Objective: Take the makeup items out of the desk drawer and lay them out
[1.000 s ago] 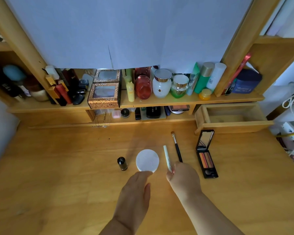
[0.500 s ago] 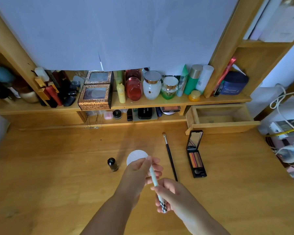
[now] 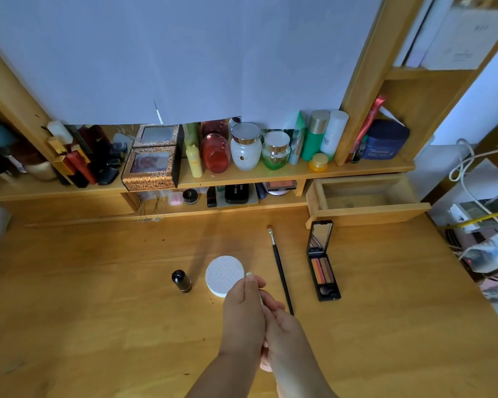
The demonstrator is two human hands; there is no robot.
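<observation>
White pen [image 3: 249,274] is gripped by both hands: left hand [image 3: 243,317] clenches its upper end, right hand [image 3: 285,330] its lower. Both hover above the desk [image 3: 98,311], near the compact [image 3: 224,275]. Risk: pulling apart could knock the bottle [image 3: 181,280] over.

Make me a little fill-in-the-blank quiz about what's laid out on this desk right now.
1. The eyeshadow palette lies with its lid ____.
2. The long brush lies between the palette and the round ____ compact.
3. The small dark bottle stands to the ____ of the compact.
4. Both hands hold a slim pen-like stick ____ the desk.

Missing words: open; white; left; above
</observation>
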